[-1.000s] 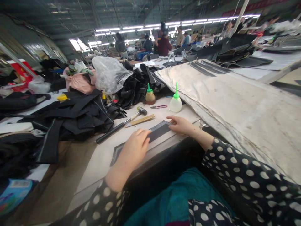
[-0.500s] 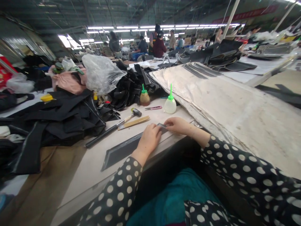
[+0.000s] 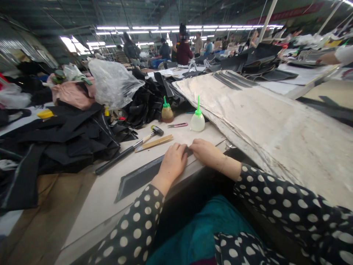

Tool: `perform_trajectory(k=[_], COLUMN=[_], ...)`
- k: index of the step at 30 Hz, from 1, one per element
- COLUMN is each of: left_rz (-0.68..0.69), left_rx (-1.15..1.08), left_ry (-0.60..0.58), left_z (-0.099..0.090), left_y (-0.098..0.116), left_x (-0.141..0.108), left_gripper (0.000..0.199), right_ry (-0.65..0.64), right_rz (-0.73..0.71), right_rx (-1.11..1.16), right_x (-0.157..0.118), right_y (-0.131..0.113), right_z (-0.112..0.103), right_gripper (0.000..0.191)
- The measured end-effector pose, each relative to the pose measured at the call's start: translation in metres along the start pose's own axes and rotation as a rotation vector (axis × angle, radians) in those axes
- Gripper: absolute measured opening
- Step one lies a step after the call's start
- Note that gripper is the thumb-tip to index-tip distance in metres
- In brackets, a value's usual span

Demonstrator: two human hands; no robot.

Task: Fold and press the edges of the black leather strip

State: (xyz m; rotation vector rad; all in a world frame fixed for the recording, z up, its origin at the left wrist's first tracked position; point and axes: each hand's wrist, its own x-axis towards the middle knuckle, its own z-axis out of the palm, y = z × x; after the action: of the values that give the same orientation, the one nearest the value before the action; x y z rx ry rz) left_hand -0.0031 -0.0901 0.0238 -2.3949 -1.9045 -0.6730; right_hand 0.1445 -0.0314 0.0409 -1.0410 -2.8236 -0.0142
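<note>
A long black strip of material [image 3: 139, 179] with a greyish border lies flat on the pale work surface in front of me. Across its right part rests my left hand [image 3: 173, 161], fingers bent and pressed together at the strip's far end. My right hand [image 3: 206, 152] pinches that same end, its fingertips close beside those of the left. The piece of the strip under my fingers is mostly hidden. Beyond the strip lie a wooden stick [image 3: 153, 143] and a hammer [image 3: 129, 149] with a black handle.
Two green-tipped squeeze bottles [image 3: 198, 121] and pink-handled thread snips [image 3: 178, 125] stand and lie beyond my hands. Black fabric pieces [image 3: 68, 136] are heaped at left. A large pale sheet [image 3: 264, 121] covers the right side. Several people are in the background.
My right hand has turned, its fingers now lower over the strip's end, where the grey edge showed before. The left hand stays on the strip. The whole view has shifted slightly.
</note>
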Motion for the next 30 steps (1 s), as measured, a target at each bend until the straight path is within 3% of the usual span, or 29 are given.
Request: perform_trajectory(k=[5, 17, 24, 30], left_rz=[0.056, 0.13, 0.092, 0.057], left_rx=[0.093, 0.218, 0.216, 0.089], left_ry=[-0.055, -0.135, -0.156, -0.146], left_z=[-0.003, -0.006, -0.009, -0.011], left_y=[0.003, 0.006, 0.007, -0.008], left_x=[0.003, 0.005, 0.008, 0.015], left_gripper=[0.032, 0.032, 0.029, 0.036], right_ry=[-0.006, 0.007, 0.025, 0.042], right_rz=[-0.046, -0.034, -0.004, -0.053], right_rx=[-0.117, -0.035, -0.042, 0.022], right_x=[-0.005, -0.026, -0.029, -0.026], right_y=[-0.006, 0.005, 0.004, 0.01], right_z=[-0.001, -0.006, -0.003, -0.002], right_gripper=[0.022, 0.018, 0.017, 0.02])
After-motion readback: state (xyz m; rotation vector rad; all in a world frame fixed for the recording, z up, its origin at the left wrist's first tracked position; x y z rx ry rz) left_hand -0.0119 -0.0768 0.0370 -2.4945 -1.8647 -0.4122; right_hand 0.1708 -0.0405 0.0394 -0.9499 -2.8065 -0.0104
